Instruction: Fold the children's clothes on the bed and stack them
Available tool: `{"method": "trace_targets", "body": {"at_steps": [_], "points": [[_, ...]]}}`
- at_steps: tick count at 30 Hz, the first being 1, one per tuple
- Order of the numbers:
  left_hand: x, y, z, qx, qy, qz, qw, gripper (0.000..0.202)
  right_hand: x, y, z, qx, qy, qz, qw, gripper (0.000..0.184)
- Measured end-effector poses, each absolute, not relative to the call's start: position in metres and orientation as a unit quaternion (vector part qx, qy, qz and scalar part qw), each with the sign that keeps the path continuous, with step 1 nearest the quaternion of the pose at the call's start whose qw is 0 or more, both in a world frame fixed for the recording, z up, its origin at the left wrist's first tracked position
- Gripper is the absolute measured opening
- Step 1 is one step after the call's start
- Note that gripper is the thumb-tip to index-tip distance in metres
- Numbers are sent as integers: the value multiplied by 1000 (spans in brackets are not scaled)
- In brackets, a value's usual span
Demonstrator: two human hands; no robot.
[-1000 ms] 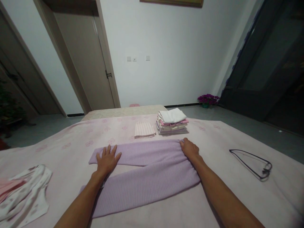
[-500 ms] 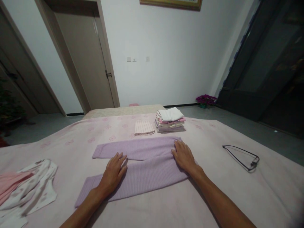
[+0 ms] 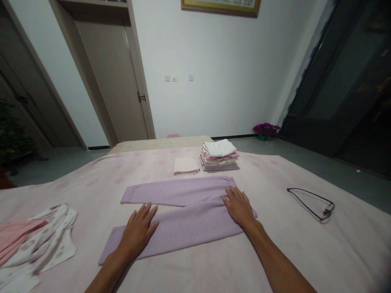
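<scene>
A pair of purple ribbed pants [image 3: 189, 228] lies spread flat, its waist toward the right and its two legs pointing left. My left hand [image 3: 138, 230] rests flat on the nearer leg, fingers stretched out. At the waist end, my right hand [image 3: 240, 205] lies palm down on the cloth with its fingers extended. Neither hand grips the fabric. Just beyond the pants are a folded striped cloth [image 3: 185, 165] and a stack of folded clothes [image 3: 219, 155] with a white piece on top.
The pants lie on a pale pink flowered sheet [image 3: 195, 274]. A crumpled spotted white garment [image 3: 56, 232] and a pink garment [image 3: 18, 238] lie at the left. Black-framed glasses [image 3: 314, 204] rest at the right. Behind stand a door [image 3: 113, 77] and purple flowers [image 3: 265, 129].
My left hand has slid a little left and toward me along the nearer leg. My right hand stays at the waist end. The view has tilted slightly upward.
</scene>
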State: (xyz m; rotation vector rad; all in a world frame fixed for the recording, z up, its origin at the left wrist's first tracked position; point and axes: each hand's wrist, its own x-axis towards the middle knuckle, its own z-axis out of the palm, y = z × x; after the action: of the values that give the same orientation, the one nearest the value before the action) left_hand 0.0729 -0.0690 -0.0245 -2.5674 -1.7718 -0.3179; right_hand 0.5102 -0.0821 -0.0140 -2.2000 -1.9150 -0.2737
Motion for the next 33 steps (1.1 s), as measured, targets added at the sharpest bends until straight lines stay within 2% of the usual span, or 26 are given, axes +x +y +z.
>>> {"method": "trace_targets", "body": {"at_steps": [33], "points": [[63, -66, -35, -828, -538, -159, 17, 51, 510, -85, -4, -757, -643, -56, 100, 52]]}}
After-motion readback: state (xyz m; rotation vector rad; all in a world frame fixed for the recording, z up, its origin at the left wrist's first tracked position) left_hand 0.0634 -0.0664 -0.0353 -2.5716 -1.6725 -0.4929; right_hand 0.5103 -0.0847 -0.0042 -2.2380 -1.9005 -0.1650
